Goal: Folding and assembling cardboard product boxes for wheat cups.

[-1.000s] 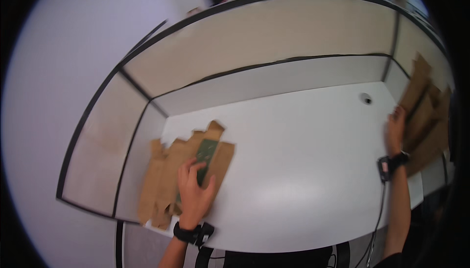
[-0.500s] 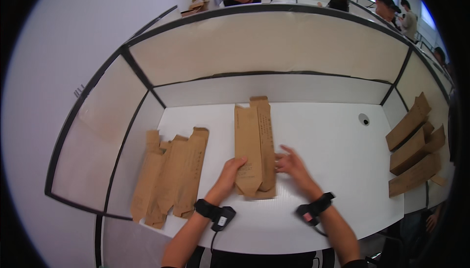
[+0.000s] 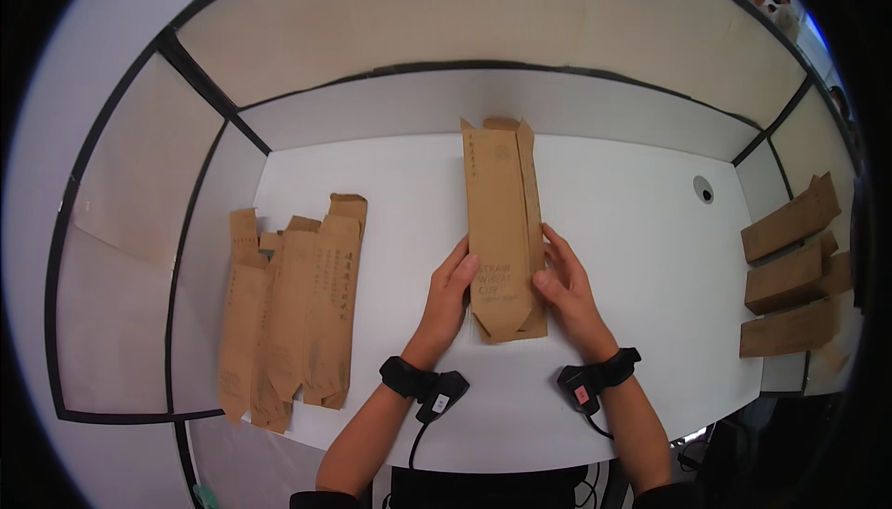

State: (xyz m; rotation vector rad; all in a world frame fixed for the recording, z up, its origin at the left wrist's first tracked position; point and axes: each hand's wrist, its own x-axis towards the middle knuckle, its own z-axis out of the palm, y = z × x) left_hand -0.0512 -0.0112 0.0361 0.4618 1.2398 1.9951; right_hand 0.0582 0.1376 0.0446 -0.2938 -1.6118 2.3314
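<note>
A long brown cardboard box (image 3: 500, 202), partly opened out, lies lengthwise in the middle of the white table, its end flaps sticking out at the far and near ends. My left hand (image 3: 450, 297) grips its left edge near the lower end, thumb on top. On the opposite edge, my right hand (image 3: 569, 288) presses with the thumb on the top face and the fingers along the side. The underside of the box and some fingertips are hidden.
Several flattened brown cartons (image 3: 295, 314) overlap at the table's left edge. At the right edge lie three formed brown boxes (image 3: 785, 288). A round cable hole (image 3: 703, 190) is at the far right. Low partition panels (image 3: 483, 100) enclose the table, and people are beyond them.
My right hand has closed onto the box's right side. The box has squeezed narrower, its right-hand panel turning more upright. The view has tilted down.
</note>
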